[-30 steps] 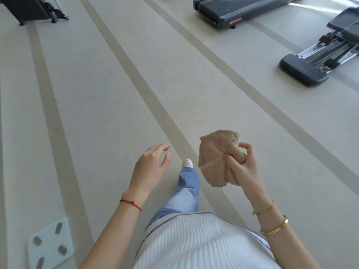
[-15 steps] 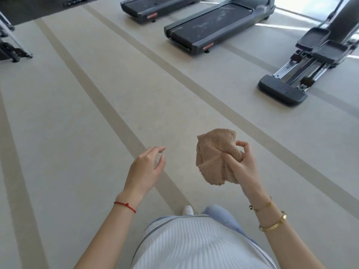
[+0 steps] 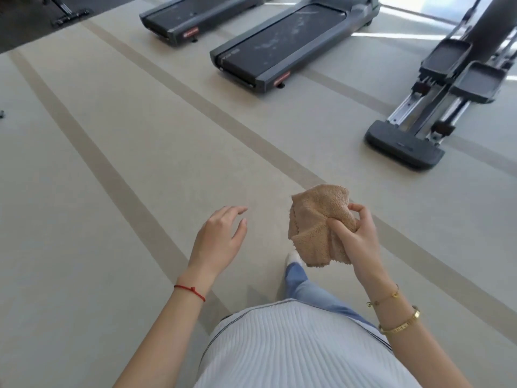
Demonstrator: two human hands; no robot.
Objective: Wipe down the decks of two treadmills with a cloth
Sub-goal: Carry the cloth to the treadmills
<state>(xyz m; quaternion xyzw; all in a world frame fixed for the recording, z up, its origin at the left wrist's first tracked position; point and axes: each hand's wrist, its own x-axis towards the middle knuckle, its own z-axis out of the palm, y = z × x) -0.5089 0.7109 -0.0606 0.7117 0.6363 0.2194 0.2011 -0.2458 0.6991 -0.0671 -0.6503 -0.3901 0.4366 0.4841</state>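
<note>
While my right hand (image 3: 361, 242) bunches the cloth (image 3: 319, 228) in a loose pinch, thumb and fingers curled into its folds, my left hand (image 3: 221, 239) hangs out front with fingers relaxed and spread, holding nothing. Both treadmills sit well ahead of me across the floor (image 3: 112, 163): the nearer treadmill (image 3: 282, 43) straight on, the farther treadmill (image 3: 193, 15) off to its left, neither deck touched by the cloth yet. Risk here, I reckon: the cloth is wadded, so only a lump would meet the belt and I'd smear those pale scuffs rather than lift them; I'd want it opened flat first. The grip is light too, so a corner could slip loose. That stepper (image 3: 419, 127) on my right juts its dark foot out, something to catch a toe on. The cloth looks plush and tan, soft-napped; the decks are long, flat, matte black with grey hard-edged rails.
</note>
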